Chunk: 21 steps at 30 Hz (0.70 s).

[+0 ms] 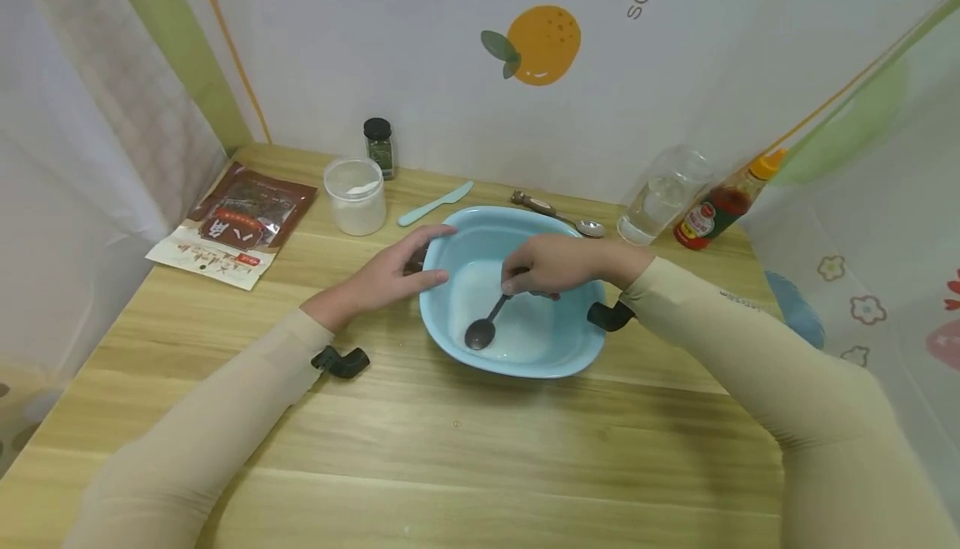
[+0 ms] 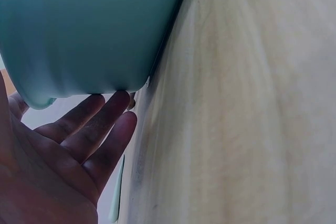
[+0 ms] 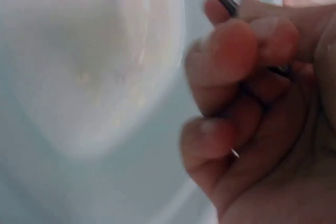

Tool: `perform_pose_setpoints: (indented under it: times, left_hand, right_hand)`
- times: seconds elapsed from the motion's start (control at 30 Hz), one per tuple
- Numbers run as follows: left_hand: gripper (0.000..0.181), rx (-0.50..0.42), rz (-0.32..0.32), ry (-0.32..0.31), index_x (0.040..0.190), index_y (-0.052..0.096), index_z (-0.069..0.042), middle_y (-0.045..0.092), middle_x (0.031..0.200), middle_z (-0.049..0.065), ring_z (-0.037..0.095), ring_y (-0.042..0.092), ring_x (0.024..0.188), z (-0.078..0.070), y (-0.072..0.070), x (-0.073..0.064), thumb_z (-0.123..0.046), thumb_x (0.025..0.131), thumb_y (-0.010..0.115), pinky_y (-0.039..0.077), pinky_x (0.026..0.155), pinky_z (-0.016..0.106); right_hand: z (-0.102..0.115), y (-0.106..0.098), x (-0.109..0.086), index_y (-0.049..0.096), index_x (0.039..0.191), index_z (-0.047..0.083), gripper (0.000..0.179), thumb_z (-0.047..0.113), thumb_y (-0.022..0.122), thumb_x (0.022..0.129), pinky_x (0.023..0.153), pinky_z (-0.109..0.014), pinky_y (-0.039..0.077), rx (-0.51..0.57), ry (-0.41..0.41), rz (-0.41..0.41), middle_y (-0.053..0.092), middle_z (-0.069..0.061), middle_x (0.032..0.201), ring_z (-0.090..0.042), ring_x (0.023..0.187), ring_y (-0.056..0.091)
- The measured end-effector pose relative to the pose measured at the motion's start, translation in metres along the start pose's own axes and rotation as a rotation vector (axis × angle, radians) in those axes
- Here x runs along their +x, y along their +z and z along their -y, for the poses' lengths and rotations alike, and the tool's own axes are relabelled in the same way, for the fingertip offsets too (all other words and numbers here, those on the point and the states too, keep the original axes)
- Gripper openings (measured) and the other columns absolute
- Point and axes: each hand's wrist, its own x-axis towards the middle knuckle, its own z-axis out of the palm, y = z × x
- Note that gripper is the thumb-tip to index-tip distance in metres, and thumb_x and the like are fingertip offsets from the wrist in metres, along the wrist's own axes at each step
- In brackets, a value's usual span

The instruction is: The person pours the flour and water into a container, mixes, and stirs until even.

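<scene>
A light blue plastic basin [image 1: 517, 370] stands on the wooden table with a whitish liquid [image 1: 528, 328] in its bottom. My left hand [image 1: 390, 274] grips its left rim, thumb and index finger over the edge, while the other fingers [image 2: 113, 111] touch the outer wall in the left wrist view. Over the basin, my right hand [image 1: 555, 266] pinches the handle of a dark brown spoon [image 1: 480, 334]. The spoon's bowl points down to the left, low in the basin at the liquid. In the right wrist view, curled fingers [image 3: 231, 51] surround the thin dark handle.
Behind the basin lie a pale blue knife [image 1: 435, 204] and a metal spoon with a brown handle [image 1: 555, 212]. A jar of white powder [image 1: 355, 199], a black-capped spice jar [image 1: 379, 149] and a brown packet [image 1: 236, 224] are left; a glass of water [image 1: 656, 203] and red sauce bottle [image 1: 723, 207] right.
</scene>
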Motion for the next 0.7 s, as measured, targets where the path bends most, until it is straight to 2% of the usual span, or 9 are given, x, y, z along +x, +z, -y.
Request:
perform_pose_setpoints:
  times: [0.1, 0.23, 0.33, 0.43, 0.5, 0.6, 0.7]
  left_hand:
    - [0.069, -0.003, 0.005, 0.005, 0.169, 0.038, -0.006, 0.059, 0.156, 0.025, 0.040, 0.067, 0.136, 0.000, 0.000, 0.001, -0.012, 0.108, 0.070, 0.061, 0.107, 0.048]
    - [0.069, 0.008, 0.009, 0.012, 0.169, 0.039, -0.006, 0.060, 0.154, 0.026, 0.040, 0.067, 0.135, 0.000, 0.000, 0.003, -0.012, 0.108, 0.071, 0.061, 0.107, 0.048]
    - [0.069, 0.013, 0.007, 0.015, 0.168, 0.040, -0.006, 0.058, 0.157, 0.025, 0.041, 0.066, 0.137, -0.001, 0.000, 0.005, -0.012, 0.107, 0.071, 0.061, 0.107, 0.049]
    - [0.068, 0.013, 0.007, 0.017, 0.168, 0.040, -0.006, 0.055, 0.159, 0.024, 0.041, 0.065, 0.138, -0.001, -0.001, 0.005, -0.012, 0.108, 0.071, 0.060, 0.108, 0.050]
    - [0.069, 0.011, 0.008, 0.018, 0.169, 0.039, -0.006, 0.055, 0.160, 0.024, 0.041, 0.065, 0.138, -0.002, -0.002, 0.004, -0.011, 0.108, 0.070, 0.060, 0.108, 0.051]
    - [0.069, 0.006, 0.010, 0.015, 0.169, 0.038, -0.006, 0.056, 0.159, 0.025, 0.041, 0.065, 0.139, -0.001, -0.002, 0.002, -0.011, 0.108, 0.070, 0.060, 0.108, 0.050]
    - [0.069, -0.001, 0.012, 0.010, 0.169, 0.037, -0.006, 0.056, 0.158, 0.025, 0.041, 0.066, 0.137, 0.000, -0.001, 0.002, -0.012, 0.108, 0.070, 0.061, 0.108, 0.049]
  right_hand:
    - [0.000, -0.001, 0.004, 0.079, 0.117, 0.007, 0.028, 0.025, 0.058, 0.118, 0.061, -0.033, 0.050, -0.012, 0.030, -0.110, 0.058, 0.002, 0.071, -0.013, 0.057, 0.055]
    - [-0.010, -0.009, 0.000, 0.079, 0.117, 0.001, 0.028, 0.019, 0.057, 0.117, 0.057, -0.031, 0.045, -0.012, 0.163, -0.284, 0.056, -0.002, 0.071, -0.014, 0.056, 0.052]
    - [-0.016, -0.014, -0.004, 0.078, 0.120, -0.003, 0.030, 0.017, 0.057, 0.117, 0.056, -0.031, 0.043, -0.004, 0.242, -0.349, 0.056, -0.005, 0.071, -0.015, 0.055, 0.050]
    - [-0.016, -0.015, -0.004, 0.078, 0.125, -0.002, 0.031, 0.020, 0.058, 0.118, 0.057, -0.033, 0.045, -0.007, 0.271, -0.367, 0.058, -0.007, 0.071, -0.015, 0.054, 0.050]
    - [-0.013, -0.013, -0.001, 0.079, 0.127, 0.001, 0.031, 0.022, 0.058, 0.118, 0.057, -0.034, 0.046, 0.000, 0.255, -0.358, 0.060, -0.007, 0.072, -0.015, 0.052, 0.051]
    - [-0.009, -0.008, 0.005, 0.079, 0.127, 0.006, 0.029, 0.025, 0.060, 0.117, 0.058, -0.034, 0.048, 0.004, 0.190, -0.325, 0.063, -0.006, 0.075, -0.015, 0.053, 0.054]
    - [-0.005, -0.002, 0.006, 0.080, 0.124, 0.007, 0.027, 0.025, 0.060, 0.117, 0.059, -0.034, 0.049, 0.005, 0.091, -0.241, 0.063, -0.003, 0.074, -0.015, 0.055, 0.055]
